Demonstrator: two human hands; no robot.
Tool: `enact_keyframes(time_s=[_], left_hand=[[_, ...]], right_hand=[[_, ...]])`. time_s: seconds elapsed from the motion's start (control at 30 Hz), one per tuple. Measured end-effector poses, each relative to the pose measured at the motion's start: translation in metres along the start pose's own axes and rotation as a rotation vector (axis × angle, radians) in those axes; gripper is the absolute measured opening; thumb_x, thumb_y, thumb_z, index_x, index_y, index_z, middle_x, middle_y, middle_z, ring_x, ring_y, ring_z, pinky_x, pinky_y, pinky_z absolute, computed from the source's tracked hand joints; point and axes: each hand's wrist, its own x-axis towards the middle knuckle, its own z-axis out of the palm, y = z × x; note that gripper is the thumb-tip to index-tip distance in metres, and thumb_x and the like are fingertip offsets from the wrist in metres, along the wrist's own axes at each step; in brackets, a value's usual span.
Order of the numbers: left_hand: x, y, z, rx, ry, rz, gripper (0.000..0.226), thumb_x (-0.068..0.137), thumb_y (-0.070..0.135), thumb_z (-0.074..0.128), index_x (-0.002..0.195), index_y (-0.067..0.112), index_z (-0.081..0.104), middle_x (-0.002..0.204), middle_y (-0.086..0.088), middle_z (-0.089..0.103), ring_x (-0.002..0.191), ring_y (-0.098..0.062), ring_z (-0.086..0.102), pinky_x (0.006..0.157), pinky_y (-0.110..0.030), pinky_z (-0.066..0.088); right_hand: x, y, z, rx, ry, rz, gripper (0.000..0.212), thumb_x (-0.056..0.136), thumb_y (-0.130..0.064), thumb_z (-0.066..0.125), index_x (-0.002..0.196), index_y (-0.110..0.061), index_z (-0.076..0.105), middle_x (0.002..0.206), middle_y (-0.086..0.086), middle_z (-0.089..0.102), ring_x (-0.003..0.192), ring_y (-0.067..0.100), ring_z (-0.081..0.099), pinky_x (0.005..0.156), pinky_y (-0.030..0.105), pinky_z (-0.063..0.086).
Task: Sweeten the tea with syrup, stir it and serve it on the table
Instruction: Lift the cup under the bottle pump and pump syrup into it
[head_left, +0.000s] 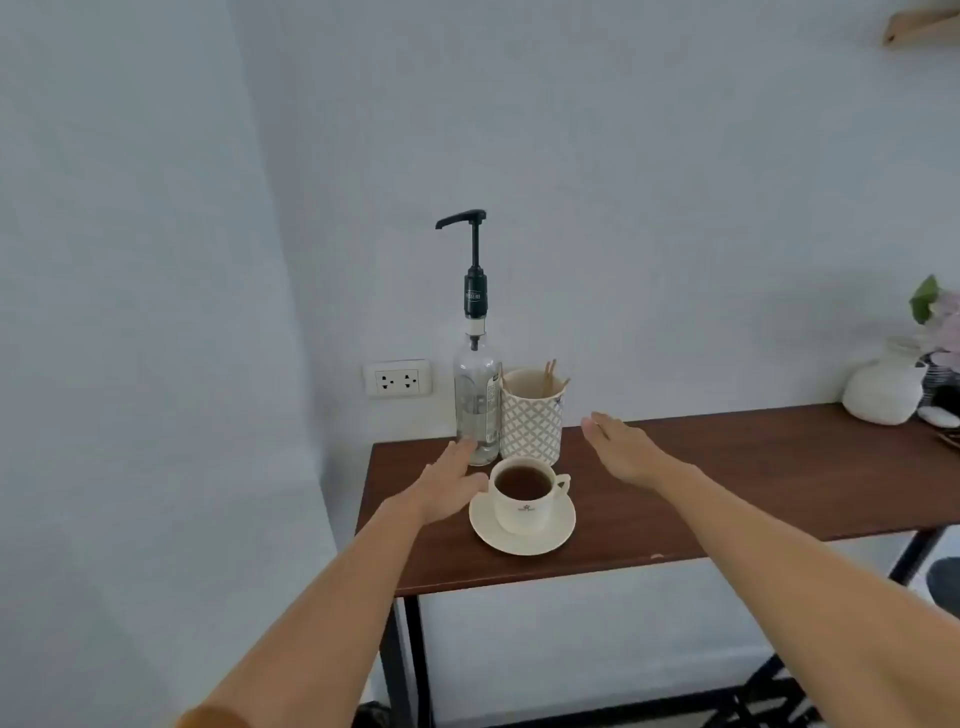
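My read: task barely begun. Tea cup (522, 491) full, on saucer (521, 535), near table (727, 483) front-left corner. Syrup bottle (477, 400) just behind cup, pump up, untouched. Stirrers in patterned holder (531, 421) beside bottle, none taken. Left hand (448, 486) flat, fingers spread, empty, beside cup, fingertips near bottle base. Right hand (626, 449) spread, empty, hovering right of holder. Left edge close; open room rightward toward vase (880, 387).
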Motion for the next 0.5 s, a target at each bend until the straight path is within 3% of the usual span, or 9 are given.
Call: enact_keyframes(time_s=[0.1,0.17,0.27,0.37,0.5], left_hand=[[0.000,-0.007,0.025,-0.076,-0.055,0.062,0.097,0.076,0.019,0.074,0.157,0.031,0.022,0.161,0.001,0.033,0.153,-0.025,0.025,0.125,-0.048,0.021],[0.001,-0.009,0.043,-0.174,-0.017,0.130,0.094,0.067,0.018,0.085,0.145,0.042,0.038,0.144,0.016,0.051,0.137,-0.006,0.047,0.115,-0.031,0.034],[0.002,-0.002,0.061,-0.319,0.118,0.136,0.091,0.062,0.022,0.095,0.135,0.042,0.045,0.130,0.027,0.058,0.120,0.013,0.053,0.096,-0.016,0.040],[0.008,-0.001,0.081,-0.394,0.271,0.075,0.098,0.056,0.030,0.098,0.136,0.037,0.043,0.130,0.022,0.059,0.120,0.005,0.056,0.091,-0.012,0.042],[0.016,0.004,0.099,-0.427,0.440,0.036,0.098,0.052,0.032,0.100,0.134,0.035,0.047,0.124,0.022,0.065,0.117,0.009,0.059,0.090,-0.006,0.046]], right_hand=[[-0.001,0.011,0.019,0.094,-0.009,0.017,0.052,0.108,-0.036,0.020,0.148,-0.009,0.040,0.157,0.012,0.041,0.146,0.032,0.034,0.117,0.039,0.025],[0.002,0.019,0.039,0.168,-0.023,0.022,0.050,0.108,-0.035,0.022,0.147,-0.012,0.044,0.155,0.009,0.045,0.144,0.029,0.037,0.116,0.037,0.026],[0.013,0.031,0.059,0.267,-0.025,0.030,0.044,0.107,-0.032,0.028,0.132,-0.012,0.058,0.138,0.010,0.061,0.131,0.027,0.050,0.106,0.037,0.036],[0.021,0.041,0.075,0.367,-0.036,0.008,0.035,0.105,-0.027,0.035,0.115,-0.018,0.068,0.118,0.002,0.070,0.113,0.021,0.060,0.092,0.033,0.044],[0.031,0.053,0.086,0.378,-0.032,-0.093,0.033,0.104,-0.021,0.040,0.092,-0.024,0.071,0.096,-0.007,0.072,0.095,0.013,0.063,0.082,0.026,0.045]])
